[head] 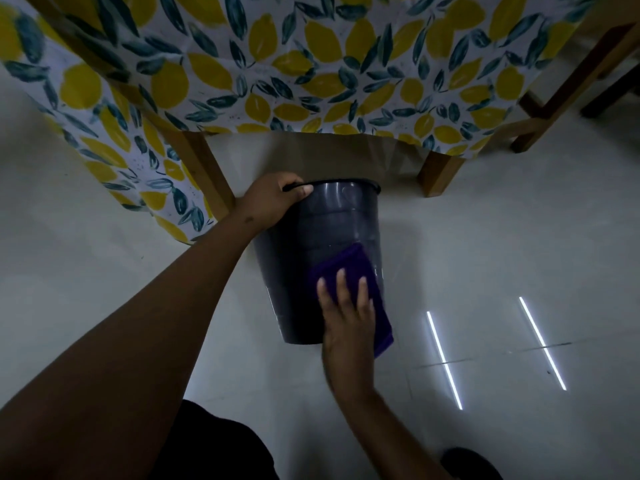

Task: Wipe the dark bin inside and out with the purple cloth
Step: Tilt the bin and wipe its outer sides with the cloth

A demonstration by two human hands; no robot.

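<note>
The dark bin [332, 223] lies tipped on the pale floor with its rim toward the table and its base toward me. My left hand [270, 202] grips the rim at its upper left edge, the thumb hooked over it. The folded purple cloth [346, 268] lies flat on the bin's outer wall near the base, on the right side. My right hand [349, 317] presses on the cloth with its fingers spread; the cloth's lower end hangs past the bin. The bin's inside is hidden from me.
A table draped in a lemon-print cloth [311, 81] stands just beyond the bin, with wooden legs at the left [204, 174] and right [440, 174]. More wooden furniture legs [540, 109] stand at the far right. The glossy floor tiles [502, 258] show light reflections.
</note>
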